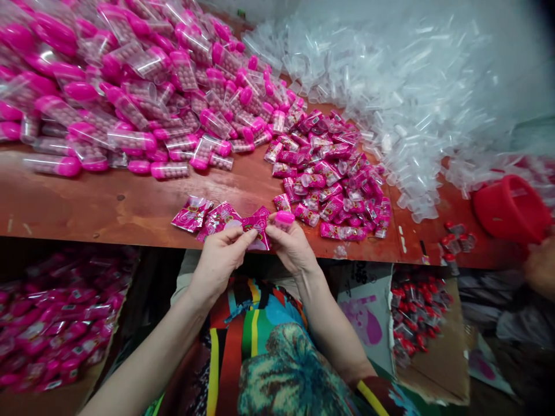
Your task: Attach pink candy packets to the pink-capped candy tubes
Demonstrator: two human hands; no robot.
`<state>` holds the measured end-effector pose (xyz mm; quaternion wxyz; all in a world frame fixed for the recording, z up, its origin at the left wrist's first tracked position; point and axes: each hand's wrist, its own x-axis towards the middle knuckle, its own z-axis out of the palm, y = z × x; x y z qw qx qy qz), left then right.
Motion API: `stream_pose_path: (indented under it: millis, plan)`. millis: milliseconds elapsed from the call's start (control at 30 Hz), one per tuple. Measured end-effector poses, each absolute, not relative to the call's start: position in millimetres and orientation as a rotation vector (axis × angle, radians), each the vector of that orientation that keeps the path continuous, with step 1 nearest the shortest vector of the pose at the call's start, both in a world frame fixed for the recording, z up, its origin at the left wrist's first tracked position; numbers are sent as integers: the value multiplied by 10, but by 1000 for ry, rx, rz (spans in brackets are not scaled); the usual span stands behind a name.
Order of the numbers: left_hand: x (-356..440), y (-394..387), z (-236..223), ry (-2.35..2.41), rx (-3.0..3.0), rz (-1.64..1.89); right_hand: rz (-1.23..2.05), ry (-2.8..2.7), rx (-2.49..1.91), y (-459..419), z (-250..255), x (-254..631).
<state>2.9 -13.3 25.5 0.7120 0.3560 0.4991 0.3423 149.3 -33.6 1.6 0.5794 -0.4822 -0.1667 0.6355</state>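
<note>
Pink packet (pixel 259 231), held up at the near edge of the bench (pixel 108 208), in front of the body: by the look of the film, very light, thin, glossy and limp; likely to crease, slip between dry fingertips and tear if pulled hard. Best taken by the opposite side edges, between thumb and forefinger, with little force. Contents, if any, not possible to tell.

Left hand (pixel 225 245): thumb and fingertips pinched together on the packet's left side. Right hand (pixel 292 245): thumb and fingers closed at the packet's right side, with a pink-capped tube (pixel 284 218) also lodged at the fingers. Tube body largely hidden; probably light, stiff and smooth, prone to roll, and better gripped around the barrel than by the rounded cap.

Just beyond and to the left of the held packet, flat on the bench: loose packets (pixel 192 212), overlapping. To the right: heap of plump packets (pixel 329 173). Farther left: large heap of bead-filled tubes (pixel 130 104) with pink caps. Farther right: clear tubes (pixel 390 86), massed and glossy. At far right: red tub (pixel 498 205), tilted, beside a co-worker's hand (pixel 540 266), blurred. Below the bench edge, at right: open carton (pixel 442 370) of red-capped pieces (pixel 416 318).
</note>
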Motion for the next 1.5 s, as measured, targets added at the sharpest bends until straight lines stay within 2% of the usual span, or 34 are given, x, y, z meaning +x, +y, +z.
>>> stream_pose_path:
  millis: [233,567,767,1067,1367,1500]
  plan:
    - [-3,-145,260,1166,885,748,1553,-367,-1100,-364,-10,1455]
    - [-21,-123,129,1135,664,758,1461,-564,-1235,-404,-62,1431]
    - [-31,-94,132,1058,490,800,1558,-518,-1181,-380,-23,1395]
    - [-45,-79,114,924,332,731,1310,-545,-1284,-351,-100,1339]
    - [-65,-32,174,1052,286,973,1633,-445,-996,-460,28,1496]
    - [-35,-22,165,1090,231,1043,1598,-627,-1133,-634,69,1439]
